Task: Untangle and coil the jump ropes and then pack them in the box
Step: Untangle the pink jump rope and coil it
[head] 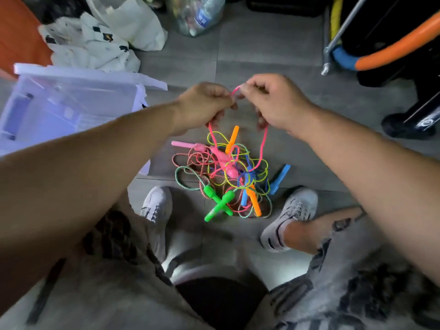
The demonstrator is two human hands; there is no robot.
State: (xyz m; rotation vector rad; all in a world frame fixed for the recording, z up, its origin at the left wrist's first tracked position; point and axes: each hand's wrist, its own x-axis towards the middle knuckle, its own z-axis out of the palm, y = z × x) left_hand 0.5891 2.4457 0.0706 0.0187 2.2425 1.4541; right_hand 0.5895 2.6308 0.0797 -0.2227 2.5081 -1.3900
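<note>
A tangle of jump ropes (223, 172) lies on the grey floor between my feet, with pink, orange, blue and green handles (217, 203) sticking out. My left hand (204, 103) and my right hand (276, 98) are raised above the pile, both pinching the same pink rope (263, 144). A loop of it arches between my fingers and two strands hang down into the tangle. A clear plastic box (71, 106) stands open on the floor to the left.
White bags (95, 41) and a sack of bottles (195, 13) lie behind the box. An orange and blue hoop (392, 51) leans on a dark frame at the right. My shoes (290, 215) flank the pile.
</note>
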